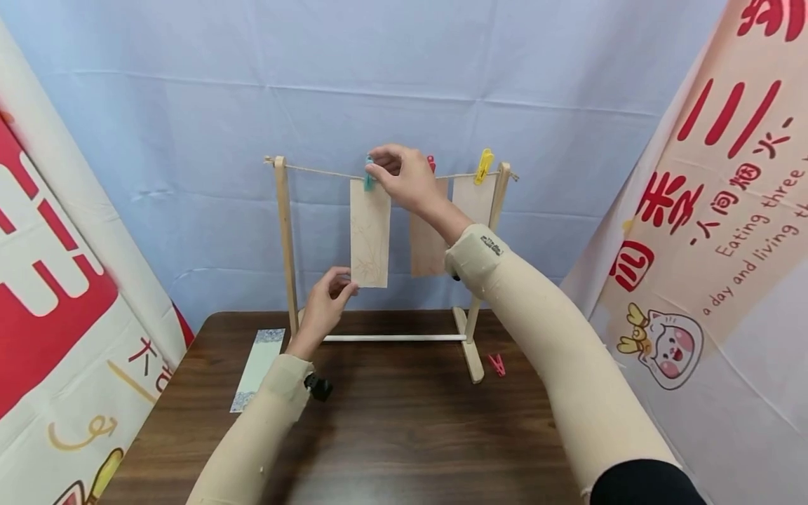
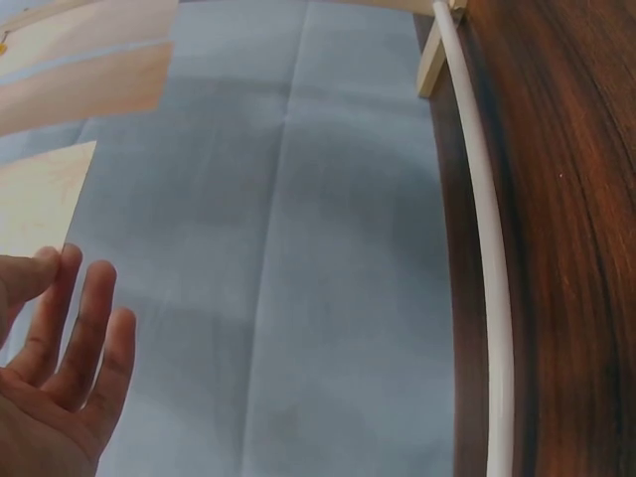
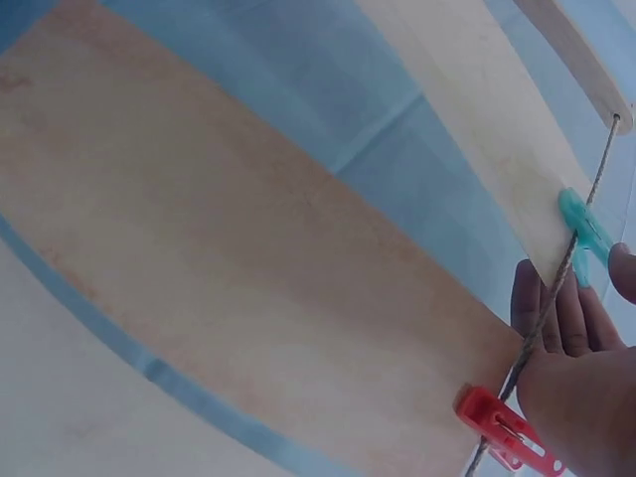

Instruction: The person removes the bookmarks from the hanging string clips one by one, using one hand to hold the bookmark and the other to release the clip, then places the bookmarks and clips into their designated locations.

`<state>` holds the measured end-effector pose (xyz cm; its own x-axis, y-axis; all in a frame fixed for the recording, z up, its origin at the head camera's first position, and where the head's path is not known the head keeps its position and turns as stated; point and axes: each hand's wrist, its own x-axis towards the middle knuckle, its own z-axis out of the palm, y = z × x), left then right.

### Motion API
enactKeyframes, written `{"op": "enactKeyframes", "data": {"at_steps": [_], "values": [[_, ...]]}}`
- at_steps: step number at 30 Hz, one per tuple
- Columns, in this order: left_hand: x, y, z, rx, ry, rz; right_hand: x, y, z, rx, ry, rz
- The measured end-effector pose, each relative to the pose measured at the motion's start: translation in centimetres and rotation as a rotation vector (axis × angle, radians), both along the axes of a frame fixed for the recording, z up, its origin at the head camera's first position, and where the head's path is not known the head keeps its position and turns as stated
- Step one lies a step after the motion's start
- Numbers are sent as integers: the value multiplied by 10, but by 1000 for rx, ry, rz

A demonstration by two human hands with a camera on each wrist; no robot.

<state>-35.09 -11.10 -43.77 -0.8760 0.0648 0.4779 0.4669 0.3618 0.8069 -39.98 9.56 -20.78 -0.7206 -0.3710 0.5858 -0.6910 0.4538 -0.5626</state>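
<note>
A cream paper strip [image 1: 369, 235] with a faint plant drawing hangs from the cord under a teal clothespin [image 1: 368, 175]. My right hand [image 1: 407, 179] is up at this clothespin, thumb and fingertips about its handles; in the right wrist view the thumb is right at the handle end of the teal clothespin [image 3: 586, 224]. Lower down, my left hand [image 1: 325, 305] pinches the strip's bottom left corner between thumb and index finger, the other fingers spread, as the left wrist view shows with the strip [image 2: 45, 199].
A tan strip [image 1: 429, 242] hangs under a red clothespin [image 3: 502, 427], and another pale strip [image 1: 472, 203] under a yellow one [image 1: 485, 166]. The wooden stand [image 1: 285, 238] carries the cord. On the table lie a blue-patterned strip [image 1: 260, 365] and a pink clothespin [image 1: 496, 365].
</note>
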Motion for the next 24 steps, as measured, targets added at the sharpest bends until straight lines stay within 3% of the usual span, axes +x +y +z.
{"op": "enactKeyframes", "data": {"at_steps": [12, 24], "values": [[-2, -2, -4, 25, 16, -8, -2, 1, -5, -46, 31, 75], [-2, -1, -5, 31, 19, -6, -2, 2, -11, -116, 100, 92]]}}
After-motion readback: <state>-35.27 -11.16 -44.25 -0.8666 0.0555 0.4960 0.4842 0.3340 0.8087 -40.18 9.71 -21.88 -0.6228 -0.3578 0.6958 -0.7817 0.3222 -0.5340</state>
